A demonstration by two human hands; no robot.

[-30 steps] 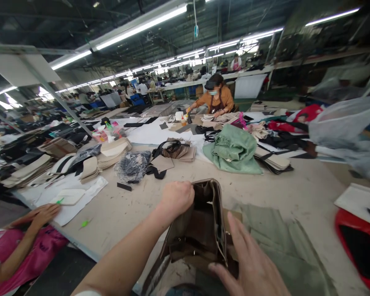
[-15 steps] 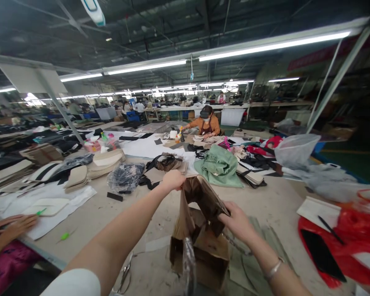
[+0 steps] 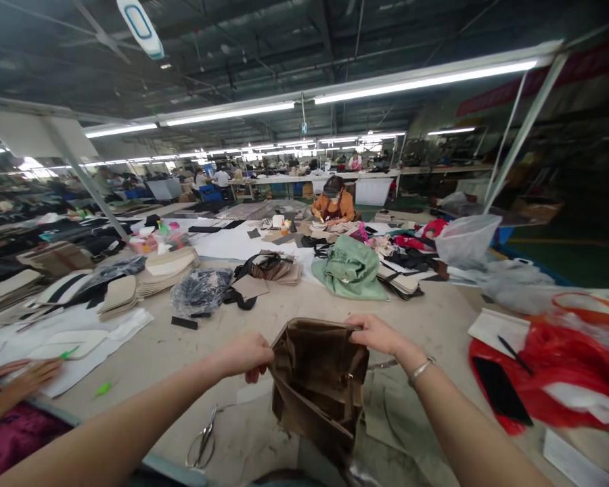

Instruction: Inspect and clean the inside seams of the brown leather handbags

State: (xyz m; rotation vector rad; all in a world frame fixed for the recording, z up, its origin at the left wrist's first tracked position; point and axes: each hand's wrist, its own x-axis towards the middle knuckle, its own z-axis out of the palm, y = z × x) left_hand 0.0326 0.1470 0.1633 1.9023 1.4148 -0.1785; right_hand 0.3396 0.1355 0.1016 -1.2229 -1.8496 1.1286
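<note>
Between my hands is a brown bag [image 3: 317, 368], its wide mouth facing up toward me and its dark lining showing. My left hand [image 3: 248, 355] is closed on the left corner of the rim. On the far right part of the rim, my right hand [image 3: 378, 335] pinches the edge, with a bracelet at the wrist. A small metal fitting shows on the inside right wall. The bag's base is partly hidden by its near side. Scissors [image 3: 201, 443] lie to the left, and greenish fabric pieces [image 3: 396, 433] are spread at the right.
Farther back sit a green cloth bundle [image 3: 350, 267], a plastic-wrapped dark bundle [image 3: 201, 291] and stacked beige pieces [image 3: 167, 267]. At right, a phone [image 3: 501, 391] rests on a red plastic bag [image 3: 553, 352]. Another person's hands [image 3: 38, 382] work at left; a co-worker [image 3: 333, 201] sits opposite.
The bag has turned and its mouth is spread wider toward me. My left hand has moved down and left, my right hand up to the far rim. The scissors are now fully visible.
</note>
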